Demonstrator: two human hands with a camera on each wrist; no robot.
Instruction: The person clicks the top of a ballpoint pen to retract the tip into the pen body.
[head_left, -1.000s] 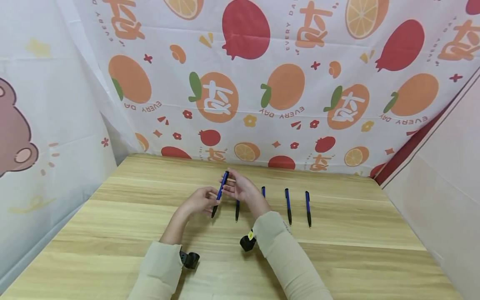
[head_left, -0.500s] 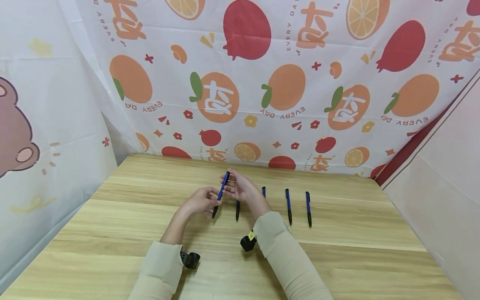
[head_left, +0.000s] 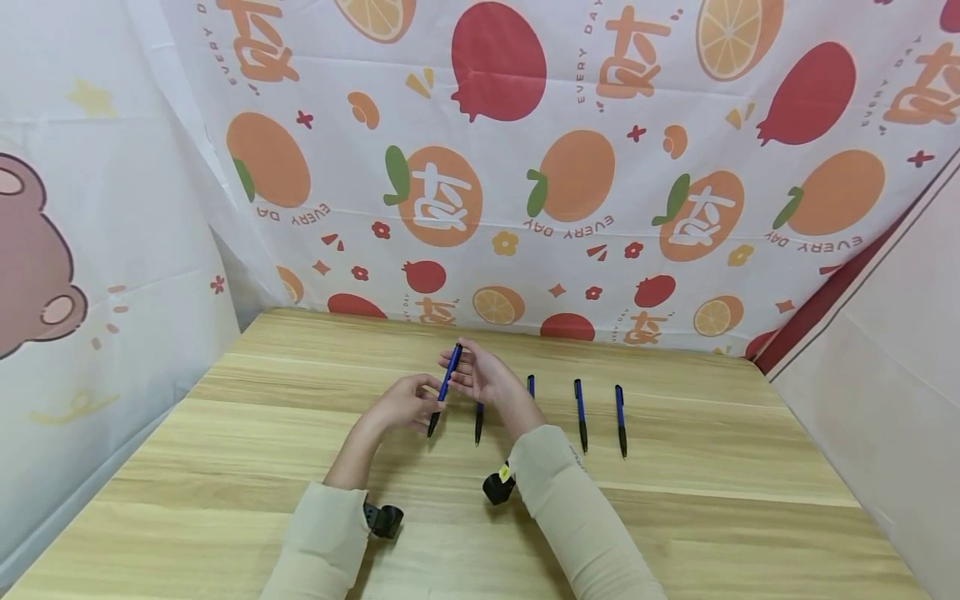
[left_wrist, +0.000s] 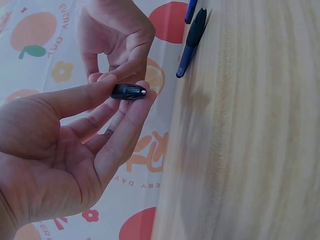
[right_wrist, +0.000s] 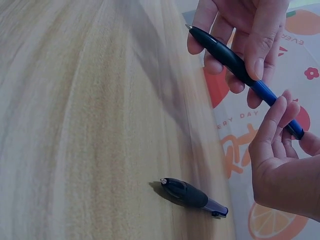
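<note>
A blue ballpoint pen (head_left: 451,372) with a black grip and black top is held slanted above the table, its writing end down. My left hand (head_left: 405,404) pinches it by the black grip (right_wrist: 220,52) between thumb and fingers. At the upper end, my right hand (head_left: 486,377) holds the blue barrel, with the thumb at the pen's top in the right wrist view. A small metal point (right_wrist: 188,27) shows at the writing end. Just below the hands, a similar pen (head_left: 478,423) lies on the table, partly hidden by my right hand.
More blue and black pens lie spaced in a row to the right: one pen (head_left: 531,385) mostly behind my right forearm, another pen (head_left: 581,417), and the rightmost pen (head_left: 621,421). The wooden table (head_left: 712,533) meets a fruit-printed cloth (head_left: 510,183) at its back edge.
The head view has shifted slightly, so the scene sits a little farther right. Both hands keep the same hold on the pen.
</note>
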